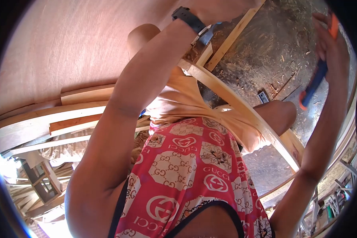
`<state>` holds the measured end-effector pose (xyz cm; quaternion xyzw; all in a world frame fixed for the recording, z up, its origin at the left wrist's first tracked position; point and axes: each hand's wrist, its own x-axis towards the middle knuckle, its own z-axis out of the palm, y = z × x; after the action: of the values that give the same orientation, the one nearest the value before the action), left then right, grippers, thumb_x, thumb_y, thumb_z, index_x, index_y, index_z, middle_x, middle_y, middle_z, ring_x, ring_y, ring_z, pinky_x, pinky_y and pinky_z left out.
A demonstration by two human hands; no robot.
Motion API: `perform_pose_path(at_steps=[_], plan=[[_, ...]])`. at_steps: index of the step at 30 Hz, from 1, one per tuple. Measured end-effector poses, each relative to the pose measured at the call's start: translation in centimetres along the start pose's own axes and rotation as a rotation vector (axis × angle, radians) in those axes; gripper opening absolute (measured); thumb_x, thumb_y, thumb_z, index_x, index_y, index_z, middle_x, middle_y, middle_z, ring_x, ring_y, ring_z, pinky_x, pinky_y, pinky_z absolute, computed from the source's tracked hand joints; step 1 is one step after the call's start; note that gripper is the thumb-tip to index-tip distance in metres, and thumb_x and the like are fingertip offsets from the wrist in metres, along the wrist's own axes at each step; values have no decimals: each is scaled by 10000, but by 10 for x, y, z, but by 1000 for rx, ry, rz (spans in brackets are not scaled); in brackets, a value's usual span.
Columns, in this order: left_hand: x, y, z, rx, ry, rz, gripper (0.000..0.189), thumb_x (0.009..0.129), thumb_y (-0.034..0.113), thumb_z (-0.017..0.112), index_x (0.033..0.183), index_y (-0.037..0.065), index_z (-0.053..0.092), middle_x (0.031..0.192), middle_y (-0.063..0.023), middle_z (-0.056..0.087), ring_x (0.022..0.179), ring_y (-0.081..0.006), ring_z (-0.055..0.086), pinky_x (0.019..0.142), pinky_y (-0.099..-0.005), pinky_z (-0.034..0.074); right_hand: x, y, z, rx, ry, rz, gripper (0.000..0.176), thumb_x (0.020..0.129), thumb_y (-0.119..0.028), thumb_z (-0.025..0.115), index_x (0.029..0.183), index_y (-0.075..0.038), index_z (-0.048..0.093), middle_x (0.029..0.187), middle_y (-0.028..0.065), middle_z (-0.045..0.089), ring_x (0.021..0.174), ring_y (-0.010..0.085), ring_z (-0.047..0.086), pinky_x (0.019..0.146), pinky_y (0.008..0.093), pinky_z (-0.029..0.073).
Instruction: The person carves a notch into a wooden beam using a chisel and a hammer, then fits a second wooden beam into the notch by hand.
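Note:
My right hand (334,53) is wrapped around a tool with a dark blue and orange handle (316,84), held up at the right; its working end is out of view. At the top, my left hand (226,8) reaches past a pale plywood panel (67,43), and its fingers are cut off or blurred. A dark watch (188,18) sits on the left wrist. Below that hand, a light wooden strip (242,101) runs diagonally across my legs.
More wooden battens (235,35) lie on the dirty, chip-strewn floor (261,59). A small metal object (262,96) lies near my knee. Stacked boards (83,95) line the panel's lower edge at left, with timber clutter (39,178) beyond. Assorted items (337,202) stand at lower right.

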<state>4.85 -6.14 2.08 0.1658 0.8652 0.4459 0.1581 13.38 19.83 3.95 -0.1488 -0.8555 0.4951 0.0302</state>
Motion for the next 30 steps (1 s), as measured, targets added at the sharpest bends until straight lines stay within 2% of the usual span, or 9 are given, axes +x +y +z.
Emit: perform_pose_path(at_steps=[4,11,14,16,20,23,26,28,30], plan=[[-4,7,-5,27,-34,-44,367,895,331,747,1015,-16,736,799,-178,721,702,-281,675,694,-402,527,17,23,32,-451,-261,-181,334,944,-246,674,1259,-135,654,667,-59,476,528,33,418,486,242,301],[8,-14,7,205,22,68,379,872,328,734,917,-48,727,810,-299,672,725,-390,695,687,-444,534,29,-19,1,-326,-312,-104,276,929,-209,662,1193,-129,649,730,-69,524,562,51,466,504,249,344],[16,-27,16,181,42,44,395,864,333,727,887,-61,717,780,-321,651,696,-417,683,654,-465,528,40,-24,10,137,-46,-43,142,942,35,597,1065,105,597,644,75,531,498,141,483,424,282,381],[13,-24,15,163,33,19,391,862,325,722,877,-65,713,759,-320,647,675,-422,675,636,-474,523,36,13,26,-146,-125,0,269,927,-199,661,1186,-127,650,719,-84,511,567,28,456,500,236,335],[12,-25,15,99,20,31,365,864,301,720,876,-64,712,750,-304,657,671,-396,682,631,-470,520,46,43,11,-320,-487,-322,262,932,-195,658,1184,-123,655,678,-88,482,547,28,456,492,221,325],[11,-27,13,41,35,53,357,864,299,731,872,-57,707,760,-286,666,672,-375,682,644,-460,524,60,-6,-14,-487,-459,-65,224,931,-171,653,1150,-124,654,709,-58,516,585,49,496,541,234,379],[2,-20,8,110,78,42,331,872,282,737,902,-45,699,748,-253,665,667,-338,670,650,-444,523,73,25,-8,51,-146,109,185,929,-146,657,1109,-108,641,779,-24,555,653,79,535,619,270,435],[-3,-12,14,144,82,38,318,879,271,736,935,-39,694,736,-234,662,661,-317,658,650,-435,520,27,50,38,-603,-228,-706,191,932,-150,664,1106,-78,636,836,-6,581,694,94,546,668,304,456],[-12,-6,33,-144,422,455,272,888,209,738,1023,-22,688,680,-177,638,635,-274,623,634,-411,512,20,-1,23,-579,-415,-458,201,934,-153,667,1109,-61,633,841,-5,586,696,103,551,673,310,458]])
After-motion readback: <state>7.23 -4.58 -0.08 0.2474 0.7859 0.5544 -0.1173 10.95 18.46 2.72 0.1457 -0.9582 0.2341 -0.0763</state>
